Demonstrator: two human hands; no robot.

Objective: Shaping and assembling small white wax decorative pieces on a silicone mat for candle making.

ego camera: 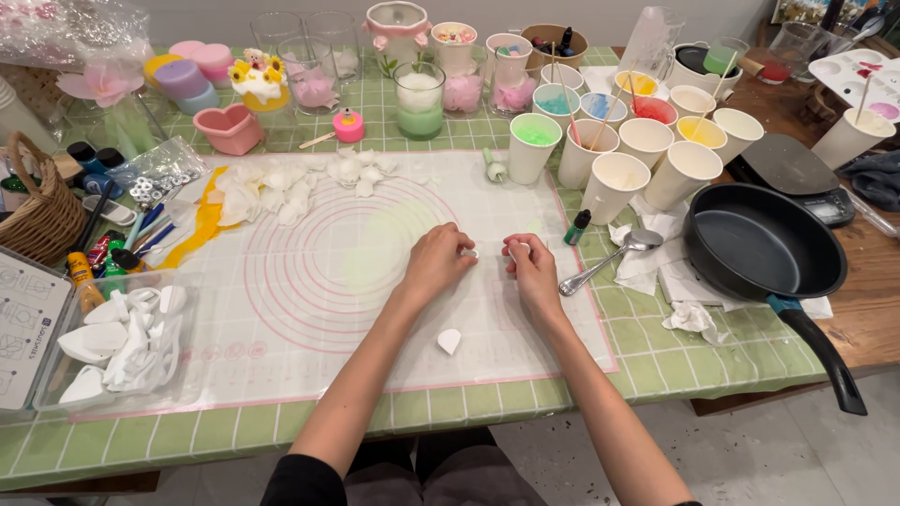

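Note:
My left hand [439, 260] and my right hand [531, 264] rest close together on a white silicone mat [309, 281] with pink concentric rings. Each hand pinches a small white petal-like piece between its fingertips; the left one's piece [471, 253] shows at the fingertips, the right one's piece [514, 249] is mostly hidden. A loose white petal [449, 340] lies on the mat just in front of my hands. A heap of white petals [281, 192] sits at the mat's far left.
A black frying pan [761, 245] stands to the right, a metal spoon [609, 260] and crumpled tissues beside it. Several paper cups [647, 150] with coloured contents line the back right. A clear tray of white moulds [122, 342] and a wicker basket [37, 220] sit left.

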